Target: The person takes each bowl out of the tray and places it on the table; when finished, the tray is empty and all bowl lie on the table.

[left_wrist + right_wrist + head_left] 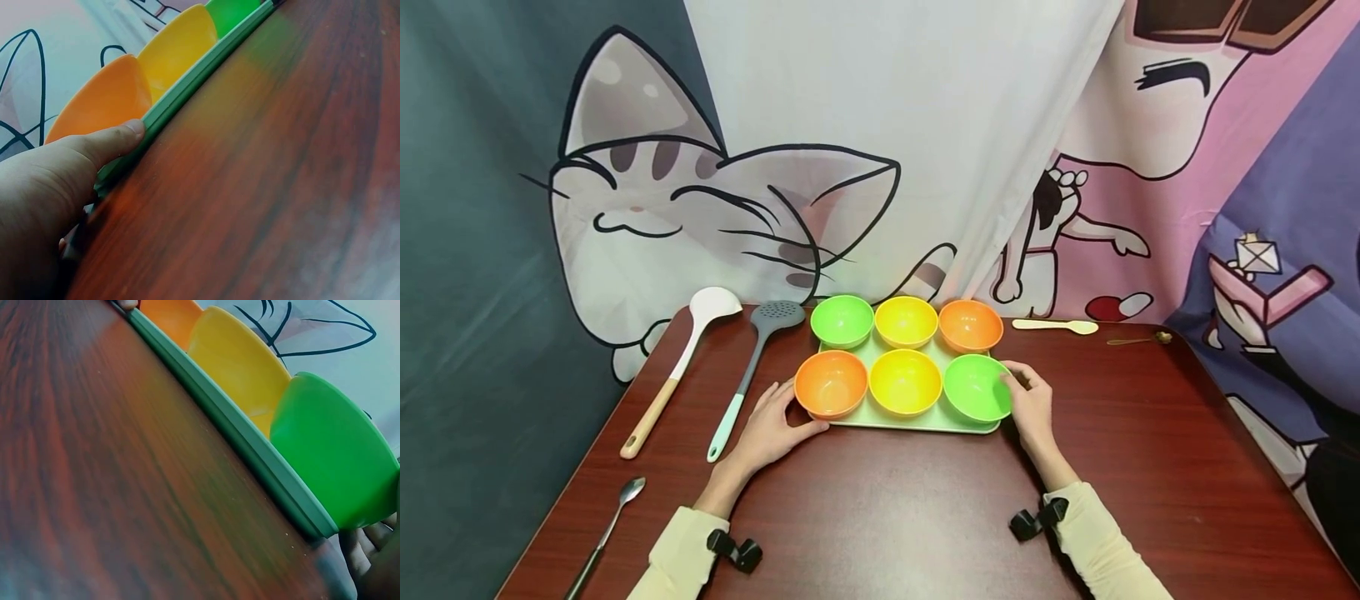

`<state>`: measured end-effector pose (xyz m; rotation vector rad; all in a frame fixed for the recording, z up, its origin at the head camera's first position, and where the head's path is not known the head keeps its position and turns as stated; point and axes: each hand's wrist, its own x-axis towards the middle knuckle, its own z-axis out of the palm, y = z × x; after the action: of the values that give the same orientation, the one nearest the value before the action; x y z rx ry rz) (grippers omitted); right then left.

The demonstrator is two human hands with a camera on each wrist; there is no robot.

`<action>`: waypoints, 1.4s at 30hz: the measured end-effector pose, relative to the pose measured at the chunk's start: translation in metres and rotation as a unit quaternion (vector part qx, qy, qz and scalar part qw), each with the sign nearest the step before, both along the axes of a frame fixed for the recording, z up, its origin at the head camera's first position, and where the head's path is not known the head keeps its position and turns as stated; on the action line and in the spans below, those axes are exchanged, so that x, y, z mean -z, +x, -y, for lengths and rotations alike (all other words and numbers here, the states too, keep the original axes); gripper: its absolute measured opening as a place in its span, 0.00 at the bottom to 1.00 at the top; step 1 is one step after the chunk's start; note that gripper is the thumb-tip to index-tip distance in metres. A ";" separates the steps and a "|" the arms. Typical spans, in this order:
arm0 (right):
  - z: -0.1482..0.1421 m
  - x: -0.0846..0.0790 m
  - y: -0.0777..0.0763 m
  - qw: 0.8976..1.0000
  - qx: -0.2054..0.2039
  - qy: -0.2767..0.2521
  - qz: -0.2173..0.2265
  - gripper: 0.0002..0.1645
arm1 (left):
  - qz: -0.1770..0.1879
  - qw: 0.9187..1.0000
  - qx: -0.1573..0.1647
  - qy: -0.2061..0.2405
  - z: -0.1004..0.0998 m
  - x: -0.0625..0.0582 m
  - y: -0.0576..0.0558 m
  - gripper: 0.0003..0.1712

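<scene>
Six bowls in two rows on green tray.
Left hand spread wide, thumb on the tray's front rim, probably steadying that corner; right hand at the front green bowl (can't tell if it grips).

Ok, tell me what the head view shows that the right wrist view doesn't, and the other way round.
Only the head view shows the ladle, the turner, the left spoon, two small utensils at the back right, and the insides of the bowls.

Only the right wrist view shows the ridge along the tray and pale specks by its corner.

Both share the tray, front bowls, table, printed cloth, right hand and at least a fingertip of the left hand.
</scene>
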<state>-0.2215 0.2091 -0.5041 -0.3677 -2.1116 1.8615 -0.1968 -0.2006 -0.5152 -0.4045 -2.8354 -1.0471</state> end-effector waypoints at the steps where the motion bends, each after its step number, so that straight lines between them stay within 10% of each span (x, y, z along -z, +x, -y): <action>1: 0.000 0.000 0.000 1.000 -0.003 0.001 0.002 0.14 | -0.001 1.000 0.000 0.001 0.000 0.000 0.000 0.51; 31: 0.005 -0.029 0.012 0.989 0.007 -0.145 -0.005 0.16 | 0.000 1.000 0.001 0.006 -0.001 -0.001 0.000 0.50; 42: -0.001 -0.008 0.003 0.988 0.014 -0.154 -0.008 0.11 | 0.001 1.000 -0.001 0.003 0.000 0.000 0.001 0.51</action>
<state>-0.2188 0.2099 -0.4962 -0.4477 -1.7973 2.1693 -0.1956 -0.2002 -0.5155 -0.3994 -2.8325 -1.0565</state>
